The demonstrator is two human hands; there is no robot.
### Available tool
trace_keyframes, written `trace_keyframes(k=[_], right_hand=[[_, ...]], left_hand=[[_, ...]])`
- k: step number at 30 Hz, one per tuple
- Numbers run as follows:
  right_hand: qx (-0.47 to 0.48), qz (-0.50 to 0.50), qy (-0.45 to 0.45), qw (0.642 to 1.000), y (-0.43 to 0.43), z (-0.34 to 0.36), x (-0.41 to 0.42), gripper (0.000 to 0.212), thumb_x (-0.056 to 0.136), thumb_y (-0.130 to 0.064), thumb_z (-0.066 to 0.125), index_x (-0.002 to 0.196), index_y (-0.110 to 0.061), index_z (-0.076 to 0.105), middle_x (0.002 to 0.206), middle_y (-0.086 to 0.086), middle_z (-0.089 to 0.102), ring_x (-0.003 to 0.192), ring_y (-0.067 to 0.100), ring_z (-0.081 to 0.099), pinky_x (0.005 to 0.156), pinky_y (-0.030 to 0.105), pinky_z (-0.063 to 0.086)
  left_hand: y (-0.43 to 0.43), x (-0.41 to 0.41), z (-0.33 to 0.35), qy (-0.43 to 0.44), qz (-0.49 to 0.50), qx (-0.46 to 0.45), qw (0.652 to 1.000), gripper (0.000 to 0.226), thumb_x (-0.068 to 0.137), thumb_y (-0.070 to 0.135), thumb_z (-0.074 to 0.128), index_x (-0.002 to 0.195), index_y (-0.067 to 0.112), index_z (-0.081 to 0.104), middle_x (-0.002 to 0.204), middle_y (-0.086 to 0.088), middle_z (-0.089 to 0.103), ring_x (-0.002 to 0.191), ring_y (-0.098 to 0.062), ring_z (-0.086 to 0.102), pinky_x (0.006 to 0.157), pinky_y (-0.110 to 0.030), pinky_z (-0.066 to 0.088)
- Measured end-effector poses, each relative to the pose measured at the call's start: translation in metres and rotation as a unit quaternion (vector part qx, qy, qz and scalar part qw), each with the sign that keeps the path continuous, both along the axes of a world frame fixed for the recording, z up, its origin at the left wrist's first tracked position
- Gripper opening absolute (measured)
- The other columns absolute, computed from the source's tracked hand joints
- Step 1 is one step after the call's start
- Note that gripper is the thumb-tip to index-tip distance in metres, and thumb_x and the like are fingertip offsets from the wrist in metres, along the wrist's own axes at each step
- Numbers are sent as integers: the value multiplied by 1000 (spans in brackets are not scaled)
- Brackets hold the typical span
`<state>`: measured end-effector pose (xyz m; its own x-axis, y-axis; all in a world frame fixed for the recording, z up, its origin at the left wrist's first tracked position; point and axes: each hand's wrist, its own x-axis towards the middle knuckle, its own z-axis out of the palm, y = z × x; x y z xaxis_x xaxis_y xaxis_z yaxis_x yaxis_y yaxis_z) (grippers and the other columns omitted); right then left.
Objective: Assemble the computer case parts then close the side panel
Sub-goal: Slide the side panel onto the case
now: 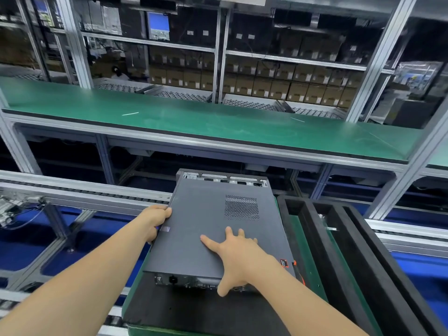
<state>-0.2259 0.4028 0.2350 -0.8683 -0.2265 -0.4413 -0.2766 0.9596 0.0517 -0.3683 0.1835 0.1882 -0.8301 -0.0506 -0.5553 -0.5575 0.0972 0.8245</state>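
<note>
Dark grey side panel [206, 226] lies on top of the computer case [184, 279], which rests flat on a black foam pad [194, 309] on the line, just beside a slotted foam tray [339, 238]; a strip of bare chassis shows beyond the panel's far edge, so the panel is judged laid on but not slid home. Left hand [156, 220]: fingers curled round the left edge of the case, thumb on top; a firm grip. Right hand [236, 255]: palm down on the panel, fingers straight and spread, holding nothing; the thumb appears to hang over the near edge.

Risks noted: pressure sits off-centre, toward the near right, so the panel could skew as it slides; its edge hooks might then miss their slots on one side and the panel jam or seat proud; whether the hooks are engaged cannot be told from here. A hard shove could carry the whole case across the foam instead of moving the panel alone; the left-hand grip is the only restraint. Fingers wrapped under the left edge may be pinched if the panel drops into its channel; the thumb at the near edge likewise.
</note>
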Motion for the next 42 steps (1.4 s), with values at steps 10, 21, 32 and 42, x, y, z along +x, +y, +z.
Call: trace_keyframes(k=[10,21,32,42], right_hand=[[-6,-16,-8,1000,5,1,-23,132,69,-51,89,158,-56,-9,171,23,0,153,55,9,115,72,29],[10,-2,-16,1000,-1,-3,-4,134,70,-51,87,159,-52,-13,169,26,-1,152,57,9,113,74,28],[0,25,-8,1000,-4,-5,32,135,71,-56,86,160,-47,-15,167,29,9,151,59,9,111,78,28],[14,17,-2,1000,-13,5,55,127,82,-44,81,162,-41,-18,169,32,-5,150,64,7,114,78,25]], left_hand=[[6,-15,-9,22,98,26,995,26,92,27,75,109,10,67,112,-13,71,97,-35,71,91,-60,56],[-3,0,1,-26,53,32,998,23,99,15,62,122,17,67,125,-11,65,99,-33,64,77,-46,56],[-15,25,-4,-20,19,39,999,32,103,12,55,129,27,66,127,-5,65,119,-27,62,103,-49,51],[-6,43,-1,-22,38,87,995,27,108,13,46,109,30,66,104,0,70,92,-21,66,66,-37,54]])
